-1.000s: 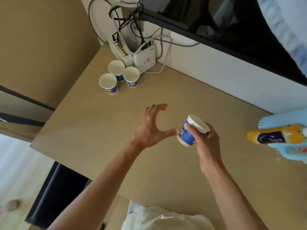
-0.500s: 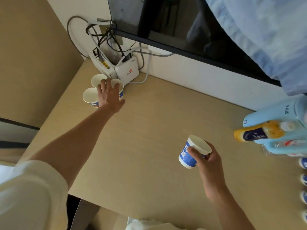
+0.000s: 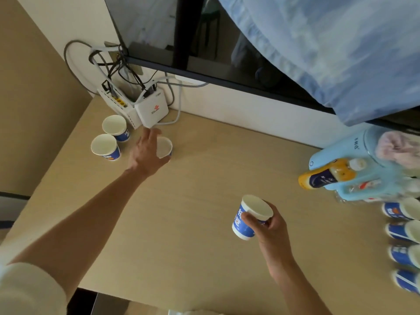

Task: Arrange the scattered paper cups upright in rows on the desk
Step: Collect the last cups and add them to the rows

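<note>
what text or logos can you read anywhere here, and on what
No text reads clearly.
White box: red logo, print under it too small.
Held cup: white characters, partly covered by the right hand.
Other cups: print blurred.
Light blue container: small dark characters, blurred.
Yellow bottle: label blurred.

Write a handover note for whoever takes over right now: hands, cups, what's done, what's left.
Left hand: curled round the third cup, in front of the router.
Right hand: holds the tilted cup over the desk.
Done: two upright cups stand side by side at the far left corner.
Left: set both held cups into rows. The four more cups at the right edge are blurred, so I cannot tell whether they are upright.
</note>
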`<state>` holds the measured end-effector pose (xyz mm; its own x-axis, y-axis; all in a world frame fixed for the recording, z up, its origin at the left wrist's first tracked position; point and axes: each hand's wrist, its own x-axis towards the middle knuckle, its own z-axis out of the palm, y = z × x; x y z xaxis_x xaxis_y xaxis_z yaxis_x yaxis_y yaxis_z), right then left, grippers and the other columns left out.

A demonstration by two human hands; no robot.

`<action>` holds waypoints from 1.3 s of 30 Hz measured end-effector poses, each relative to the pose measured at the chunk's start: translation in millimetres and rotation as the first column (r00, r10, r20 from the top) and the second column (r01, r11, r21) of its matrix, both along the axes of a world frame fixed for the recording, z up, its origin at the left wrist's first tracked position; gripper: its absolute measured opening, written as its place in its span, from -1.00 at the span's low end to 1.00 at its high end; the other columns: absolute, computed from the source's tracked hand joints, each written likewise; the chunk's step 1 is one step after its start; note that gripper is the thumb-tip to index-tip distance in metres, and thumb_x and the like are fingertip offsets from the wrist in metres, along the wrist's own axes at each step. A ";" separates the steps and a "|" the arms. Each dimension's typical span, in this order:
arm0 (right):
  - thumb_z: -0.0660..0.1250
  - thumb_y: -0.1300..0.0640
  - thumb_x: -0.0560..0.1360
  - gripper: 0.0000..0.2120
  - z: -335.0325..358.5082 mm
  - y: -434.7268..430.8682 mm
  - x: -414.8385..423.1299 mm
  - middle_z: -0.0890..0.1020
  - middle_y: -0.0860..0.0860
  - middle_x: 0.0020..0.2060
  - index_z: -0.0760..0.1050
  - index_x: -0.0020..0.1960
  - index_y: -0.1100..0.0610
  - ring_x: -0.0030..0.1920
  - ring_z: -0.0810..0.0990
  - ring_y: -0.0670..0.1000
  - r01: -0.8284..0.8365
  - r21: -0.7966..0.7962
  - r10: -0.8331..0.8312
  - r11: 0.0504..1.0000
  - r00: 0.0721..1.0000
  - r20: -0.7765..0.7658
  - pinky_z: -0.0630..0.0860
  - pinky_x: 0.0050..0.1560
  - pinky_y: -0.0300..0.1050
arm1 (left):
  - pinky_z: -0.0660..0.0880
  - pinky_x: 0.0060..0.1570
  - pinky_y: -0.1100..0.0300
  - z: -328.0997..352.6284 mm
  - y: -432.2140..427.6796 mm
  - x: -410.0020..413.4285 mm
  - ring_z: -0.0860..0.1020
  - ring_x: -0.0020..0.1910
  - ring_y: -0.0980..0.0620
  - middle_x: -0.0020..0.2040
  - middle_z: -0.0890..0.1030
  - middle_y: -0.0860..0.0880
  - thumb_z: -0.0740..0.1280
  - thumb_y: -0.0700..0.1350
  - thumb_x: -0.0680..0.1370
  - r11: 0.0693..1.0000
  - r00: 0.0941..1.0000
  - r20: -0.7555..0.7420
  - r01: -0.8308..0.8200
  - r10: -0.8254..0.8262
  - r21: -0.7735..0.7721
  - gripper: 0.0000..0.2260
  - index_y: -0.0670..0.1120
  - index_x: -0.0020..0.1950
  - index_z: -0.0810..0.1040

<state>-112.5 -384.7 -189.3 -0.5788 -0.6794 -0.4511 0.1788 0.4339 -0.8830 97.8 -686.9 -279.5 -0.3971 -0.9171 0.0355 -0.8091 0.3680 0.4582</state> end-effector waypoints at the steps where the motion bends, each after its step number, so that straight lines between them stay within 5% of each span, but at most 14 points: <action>1: 0.57 -0.04 0.20 -0.44 -0.9 2.6 -0.8 0.73 -0.07 -0.03 0.59 0.17 0.02 -0.02 0.70 -0.06 0.005 -0.002 -0.005 1.000 1.000 -0.003 0.57 -0.13 -0.30 | 0.56 -0.04 -0.15 4.9 12.0 -5.7 0.54 0.09 -0.21 0.22 0.46 -0.17 0.66 -0.05 0.29 1.000 0.993 -0.114 0.013 -0.013 -0.007 -0.30 -0.14 0.31 0.39; 5: 0.61 0.02 0.15 -0.33 -1.0 17.5 -7.9 0.70 -0.03 0.05 0.53 0.23 0.04 0.02 0.69 -0.03 0.072 -0.028 -0.072 0.997 0.997 -0.003 0.60 -0.10 -0.24 | 0.41 -0.01 0.18 38.9 84.5 -34.3 0.48 0.02 0.03 0.14 0.54 -0.14 0.69 -0.14 0.26 1.000 0.905 -0.425 0.021 -0.023 -0.010 -0.26 -0.21 0.32 0.41; 10: 0.60 -0.06 0.07 -0.28 6.3 50.6 -22.1 0.67 -0.02 0.06 0.51 0.21 0.01 0.03 0.68 0.00 0.148 -0.084 -0.151 0.985 0.988 -0.030 0.61 -0.06 -0.17 | 0.42 -0.16 0.43 80.9 187.5 -62.3 0.53 -0.08 0.19 0.04 0.58 0.11 0.64 0.04 0.22 0.993 0.819 -0.574 0.054 0.016 0.105 -0.29 -0.06 0.26 0.41; 16: 0.61 0.03 0.10 -0.28 10.0 120.9 -50.5 0.68 0.04 0.08 0.52 0.23 0.07 0.05 0.69 0.02 0.210 -0.164 -0.211 0.964 0.977 0.009 0.61 -0.06 -0.20 | 0.48 -0.14 0.34 114.6 289.3 -89.6 0.59 -0.03 0.14 0.09 0.57 0.36 0.72 -0.13 0.21 0.980 0.760 -0.643 0.042 0.096 0.196 -0.28 0.00 0.25 0.42; 23: 0.61 0.00 0.04 -0.24 16.9 241.4 -103.3 0.68 0.06 0.08 0.53 0.22 0.09 0.05 0.69 0.03 0.307 -0.279 -0.311 0.910 0.950 0.031 0.62 -0.06 -0.20 | 0.54 -0.03 0.27 133.0 409.5 -155.5 0.57 0.10 0.24 0.09 0.58 0.31 0.68 -0.17 0.27 0.960 0.759 -0.651 0.173 0.013 0.220 -0.40 0.08 0.19 0.50; 28: 0.60 0.02 0.04 -0.27 32.5 342.1 -146.0 0.71 0.00 0.03 0.54 0.19 0.09 0.04 0.70 -0.01 0.398 -0.372 -0.411 0.838 0.910 0.048 0.61 -0.05 -0.23 | 0.55 0.02 0.19 153.8 518.3 -225.6 0.57 0.11 0.18 0.10 0.60 0.24 0.55 0.13 0.20 0.927 0.739 -0.668 0.307 -0.091 0.214 -0.40 0.14 0.20 0.51; 33: 0.61 0.04 0.06 -0.23 37.2 434.6 -179.3 0.70 -0.01 0.08 0.52 0.25 0.11 0.07 0.69 -0.02 0.534 -0.410 -0.541 0.739 0.834 0.111 0.62 0.03 -0.15 | 0.54 0.02 0.20 157.2 602.6 -276.8 0.58 0.08 0.23 0.10 0.60 0.26 0.56 0.16 0.16 0.891 0.706 -0.696 0.392 -0.131 0.231 -0.27 0.13 0.28 0.41; 39: 0.61 0.01 0.05 -0.25 35.3 509.1 -213.8 0.70 -0.04 0.07 0.53 0.23 0.09 0.07 0.69 -0.03 0.628 -0.396 -0.636 0.670 0.760 0.129 0.61 0.01 -0.15 | 0.48 -0.13 0.47 161.0 665.9 -328.1 0.57 -0.03 0.33 0.09 0.62 -0.02 0.69 -0.16 0.20 0.855 0.716 -0.673 0.456 -0.187 0.247 -0.32 0.01 0.20 0.43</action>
